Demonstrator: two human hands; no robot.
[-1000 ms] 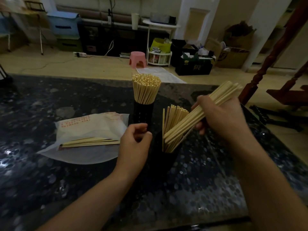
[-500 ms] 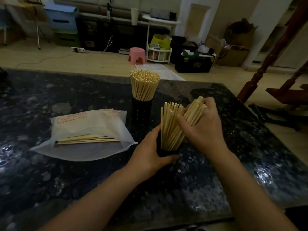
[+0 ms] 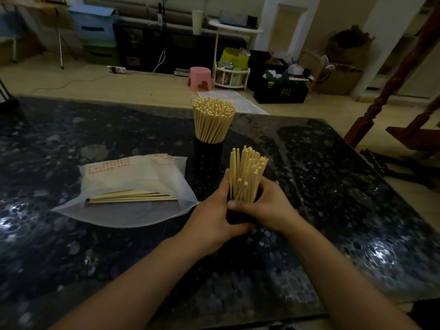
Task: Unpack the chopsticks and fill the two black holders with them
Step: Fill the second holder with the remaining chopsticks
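in the head view, we have both hands wrapped around the near black holder (image 3: pixel 234 215): our left hand (image 3: pixel 214 215) grips its left wall with fingers curled under toward the base, and our right hand (image 3: pixel 266 203) closes around its rim from the right, thumb pressed across the foot of the chopsticks in the near holder (image 3: pixel 247 175).

we judge the main risk to be tipping: that bundle stands uneven and leans, several sticks sit lower than the rest, and a squeeze or a quick release could topple the holder or spill sticks onto the tabletop (image 3: pixel 333 186). the far black holder (image 3: pixel 208 160) stands just beyond our left hand, close enough that a swing of the wrist could knock it.

that far holder is packed with a full bundle (image 3: pixel 213 120) fanning out at the top. the near one looks less tightly filled. to the left of our left hand lies the opened plastic bag (image 3: pixel 133 184), with a few remaining chopsticks (image 3: pixel 133 198) lying flat inside, so we judge the filling is not finished.
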